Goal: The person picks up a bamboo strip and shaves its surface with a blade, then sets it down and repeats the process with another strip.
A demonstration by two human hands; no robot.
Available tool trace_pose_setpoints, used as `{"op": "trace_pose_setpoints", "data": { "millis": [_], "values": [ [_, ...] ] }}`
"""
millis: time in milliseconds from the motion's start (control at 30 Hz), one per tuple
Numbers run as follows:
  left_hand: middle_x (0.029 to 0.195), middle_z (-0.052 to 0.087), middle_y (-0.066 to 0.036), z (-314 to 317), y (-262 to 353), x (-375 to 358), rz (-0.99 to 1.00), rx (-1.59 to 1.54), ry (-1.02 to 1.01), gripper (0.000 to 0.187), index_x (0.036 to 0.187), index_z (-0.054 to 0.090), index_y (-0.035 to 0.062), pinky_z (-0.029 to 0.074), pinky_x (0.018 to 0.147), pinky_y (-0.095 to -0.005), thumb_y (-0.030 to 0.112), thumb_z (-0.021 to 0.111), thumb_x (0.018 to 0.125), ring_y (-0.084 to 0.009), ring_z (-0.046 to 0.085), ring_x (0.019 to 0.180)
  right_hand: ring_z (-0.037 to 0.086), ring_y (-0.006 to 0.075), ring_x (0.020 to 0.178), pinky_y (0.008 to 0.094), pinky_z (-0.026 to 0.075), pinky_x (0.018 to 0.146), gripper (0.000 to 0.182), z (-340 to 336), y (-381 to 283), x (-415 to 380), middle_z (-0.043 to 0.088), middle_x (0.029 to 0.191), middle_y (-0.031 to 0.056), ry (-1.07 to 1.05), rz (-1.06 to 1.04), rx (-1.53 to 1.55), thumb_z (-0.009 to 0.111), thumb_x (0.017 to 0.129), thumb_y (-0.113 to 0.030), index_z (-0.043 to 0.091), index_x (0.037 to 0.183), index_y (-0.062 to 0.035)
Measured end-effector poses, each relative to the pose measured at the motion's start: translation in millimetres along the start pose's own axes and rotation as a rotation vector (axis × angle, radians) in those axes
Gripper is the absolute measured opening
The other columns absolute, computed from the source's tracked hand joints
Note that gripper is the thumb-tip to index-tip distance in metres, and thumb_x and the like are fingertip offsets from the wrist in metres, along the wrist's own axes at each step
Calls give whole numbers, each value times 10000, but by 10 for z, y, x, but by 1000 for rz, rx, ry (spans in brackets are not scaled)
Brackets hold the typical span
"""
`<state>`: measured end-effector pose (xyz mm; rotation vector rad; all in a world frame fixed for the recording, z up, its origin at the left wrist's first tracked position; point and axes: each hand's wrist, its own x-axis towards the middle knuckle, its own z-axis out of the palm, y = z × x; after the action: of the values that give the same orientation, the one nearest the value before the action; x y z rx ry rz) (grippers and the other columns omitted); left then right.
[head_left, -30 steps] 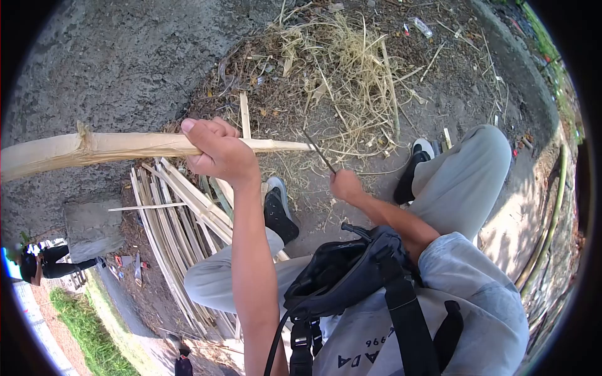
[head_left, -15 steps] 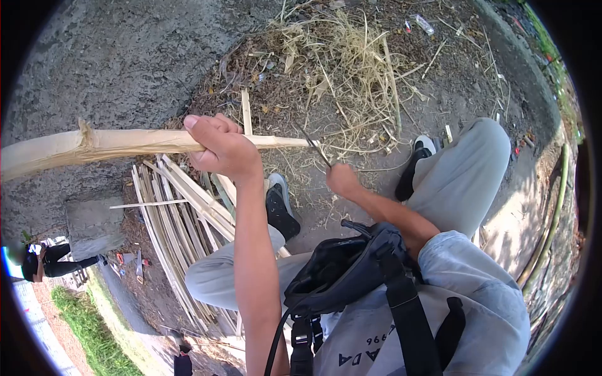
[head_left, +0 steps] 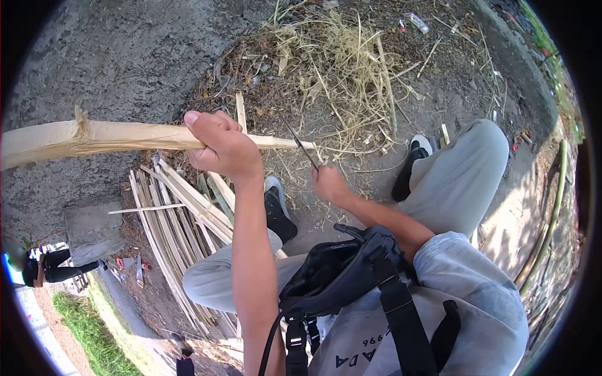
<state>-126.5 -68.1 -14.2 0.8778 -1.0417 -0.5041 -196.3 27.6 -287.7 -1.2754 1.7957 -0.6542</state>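
My left hand (head_left: pixel 224 145) is closed around a long pale bamboo strip (head_left: pixel 138 136) with a raised node near its left part. The strip runs in from the left edge and tapers to a narrow end just right of the knife. My right hand (head_left: pixel 330 185) grips a knife (head_left: pixel 303 147), its handle hidden in the fist. The thin dark blade crosses the strip close to the tapered end, its point aimed up and left.
A stack of split strips (head_left: pixel 169 238) lies beside my left foot. Dry shavings (head_left: pixel 357 69) cover the ground ahead. A plastic bottle (head_left: pixel 418 23) lies farther off, and green poles (head_left: pixel 552 213) lie at right. Another person (head_left: pixel 59 266) is at the far left.
My right hand and the knife have shifted left along the strip, away from its tip. My left hand keeps its hold on the strip in nearly the same spot.
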Motion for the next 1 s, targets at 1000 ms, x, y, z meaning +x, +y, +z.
{"op": "trace_pose_setpoints", "data": {
  "millis": [1000],
  "values": [
    [521, 233, 43, -106, 4, 14, -31, -14, 53, 511, 602, 232, 134, 177, 405, -255, 281, 443, 1043, -71, 238, 432, 670, 457, 861, 507, 548, 789, 365, 122, 496, -6, 662, 818, 313, -147, 227, -86, 514, 917, -243, 692, 893, 75]
  ]
}}
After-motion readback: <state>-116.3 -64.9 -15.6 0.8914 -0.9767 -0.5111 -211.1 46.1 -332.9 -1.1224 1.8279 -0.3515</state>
